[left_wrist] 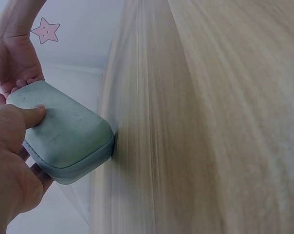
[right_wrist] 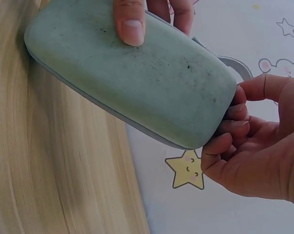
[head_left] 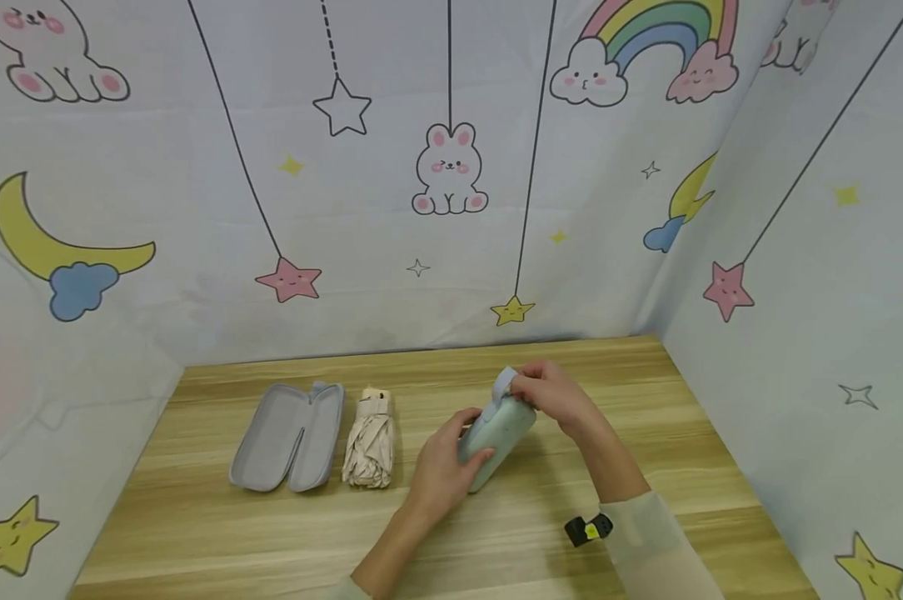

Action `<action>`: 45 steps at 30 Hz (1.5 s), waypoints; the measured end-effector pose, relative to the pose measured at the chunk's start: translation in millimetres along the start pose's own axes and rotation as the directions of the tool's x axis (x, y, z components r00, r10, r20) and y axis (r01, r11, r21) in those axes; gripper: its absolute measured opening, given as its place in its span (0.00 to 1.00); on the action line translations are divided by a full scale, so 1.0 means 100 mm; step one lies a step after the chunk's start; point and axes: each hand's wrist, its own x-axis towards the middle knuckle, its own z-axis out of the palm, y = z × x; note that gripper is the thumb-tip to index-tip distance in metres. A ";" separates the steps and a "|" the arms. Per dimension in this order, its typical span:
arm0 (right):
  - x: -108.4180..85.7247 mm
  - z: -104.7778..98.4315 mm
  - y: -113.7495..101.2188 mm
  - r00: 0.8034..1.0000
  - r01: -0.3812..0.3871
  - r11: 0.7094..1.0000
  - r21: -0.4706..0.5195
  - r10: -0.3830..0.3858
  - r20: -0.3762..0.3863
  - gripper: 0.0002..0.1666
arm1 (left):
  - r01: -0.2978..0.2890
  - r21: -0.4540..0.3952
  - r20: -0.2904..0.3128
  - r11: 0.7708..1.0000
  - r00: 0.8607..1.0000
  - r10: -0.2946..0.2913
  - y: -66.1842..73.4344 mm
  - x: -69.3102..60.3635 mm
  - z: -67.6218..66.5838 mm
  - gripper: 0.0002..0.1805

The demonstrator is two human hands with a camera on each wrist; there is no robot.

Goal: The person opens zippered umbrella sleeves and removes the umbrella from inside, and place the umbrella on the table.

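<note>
A pale green zip case is tilted above the wooden table, its lower end at the tabletop. The left hand grips it around the middle, thumb on the green face and fingers behind. At the upper end the right hand pinches at the edge beside a grey-blue strap loop. In the right wrist view, the curled fingers of the right hand touch the end of the case; what exactly they pinch is partly hidden.
An open grey case lies at the left of the table. Beside it is a crumpled beige paper-like bundle. A black object with a yellow spot is by the right sleeve. Printed curtains stand behind and at the sides.
</note>
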 end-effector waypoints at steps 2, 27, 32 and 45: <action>0.01 -0.01 0.02 1.000 0.000 1.000 0.004 0.000 0.003 0.10 | 0.006 -0.002 0.001 1.000 1.000 -0.006 0.00 0.00 0.00 0.32; -0.01 0.03 0.16 0.795 0.555 0.681 -0.477 -0.603 0.064 0.06 | 0.022 -0.027 0.000 0.999 1.000 -0.022 -0.04 0.01 -0.05 0.32; -0.02 0.00 0.15 0.760 0.588 0.614 -0.527 -0.641 0.102 0.04 | 0.016 -0.047 0.009 0.999 1.000 -0.015 -0.07 0.02 -0.05 0.32; -0.01 0.01 0.12 0.734 0.594 0.504 -0.627 -0.658 0.167 0.07 | 0.015 -0.134 0.033 0.991 0.999 -0.010 -0.13 0.05 -0.13 0.31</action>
